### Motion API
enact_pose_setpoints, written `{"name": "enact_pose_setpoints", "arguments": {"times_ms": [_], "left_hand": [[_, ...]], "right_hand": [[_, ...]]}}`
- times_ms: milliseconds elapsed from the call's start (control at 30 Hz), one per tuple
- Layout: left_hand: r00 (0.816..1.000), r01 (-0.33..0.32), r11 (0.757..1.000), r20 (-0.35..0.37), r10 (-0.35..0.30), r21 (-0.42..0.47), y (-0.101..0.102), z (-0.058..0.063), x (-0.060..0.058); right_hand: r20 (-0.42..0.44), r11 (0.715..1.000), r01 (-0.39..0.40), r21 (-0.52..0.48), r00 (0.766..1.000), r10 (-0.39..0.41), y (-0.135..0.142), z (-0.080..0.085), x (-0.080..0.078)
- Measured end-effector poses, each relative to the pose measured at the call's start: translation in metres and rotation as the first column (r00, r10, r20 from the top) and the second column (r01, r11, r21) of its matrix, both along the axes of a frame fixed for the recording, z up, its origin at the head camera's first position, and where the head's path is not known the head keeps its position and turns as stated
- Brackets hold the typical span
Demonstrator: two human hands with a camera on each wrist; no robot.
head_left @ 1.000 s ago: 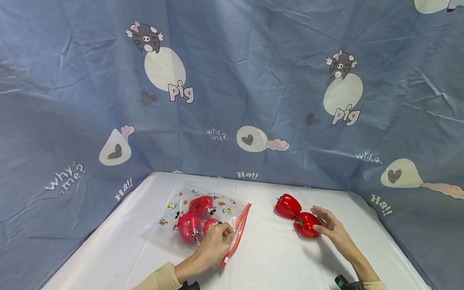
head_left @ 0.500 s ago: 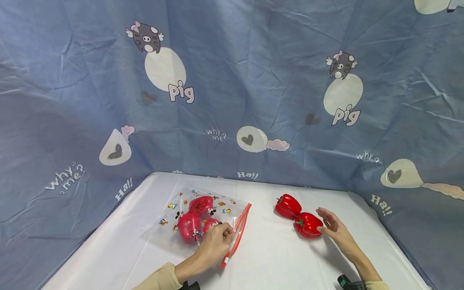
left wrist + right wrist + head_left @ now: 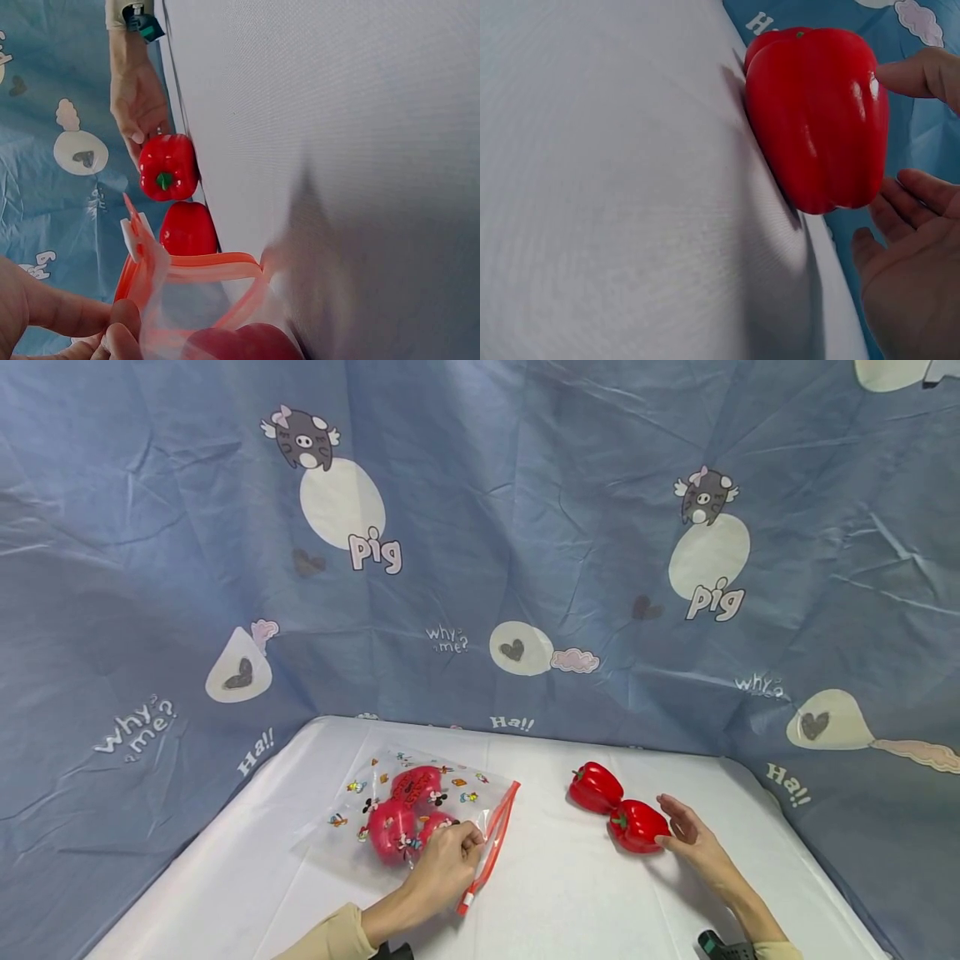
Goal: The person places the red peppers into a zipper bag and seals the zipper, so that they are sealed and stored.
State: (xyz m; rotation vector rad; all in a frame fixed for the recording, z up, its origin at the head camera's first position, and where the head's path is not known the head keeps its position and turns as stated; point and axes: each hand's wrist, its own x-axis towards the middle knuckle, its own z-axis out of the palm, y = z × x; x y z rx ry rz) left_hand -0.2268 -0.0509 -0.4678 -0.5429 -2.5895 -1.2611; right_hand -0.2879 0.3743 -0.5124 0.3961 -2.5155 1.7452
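My left hand [image 3: 444,865] pinches the open mouth of a clear zip bag [image 3: 471,777] printed with cartoon figures. The left wrist view shows its orange-red zip edge [image 3: 217,260] gaping, with a white slider [image 3: 133,238]. Inside lie several red bell peppers [image 3: 392,833], partly covered by my hand. Two loose red bell peppers sit to the right, the farther one [image 3: 596,787] close against the nearer one [image 3: 637,827]. My right hand [image 3: 697,845] is beside the nearer pepper, fingers spread and relaxed, thumb tip [image 3: 900,77] right at its side in the right wrist view.
A white cloth [image 3: 555,893] covers the table. Behind and along both sides hangs a blue curtain [image 3: 480,527] with pig prints. A dark band with a device [image 3: 723,946] is on the right wrist.
The right hand has shifted slightly to the right, and the nearer pepper has turned or slid a little the same way. The left hand and bag have stayed put.
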Motion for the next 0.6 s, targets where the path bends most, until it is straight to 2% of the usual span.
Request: {"name": "enact_pose_setpoints", "arguments": {"times_ms": [300, 500, 600], "left_hand": [[1.0, -0.004, 1.0, 0.012, 0.004, -0.003, -0.0004, -0.0005, -0.0004], [1.0, 0.001, 1.0, -0.01, -0.001, -0.003, -0.0005, -0.0003, -0.0005], [1.0, -0.003, 1.0, -0.027, 0.003, -0.005, -0.0001, -0.0003, -0.0003]], "right_hand": [[0.044, 1.0, 0.022, 0.018, 0.999, -0.022, -0.0013, -0.0024, -0.0011], [0.171, 0.994, 0.061, 0.09, 0.982, -0.076, -0.0046, 0.0004, -0.0036], [0.216, 0.995, 0.065, 0.079, 0.973, -0.081, -0.0047, -0.0012, -0.0052]]}}
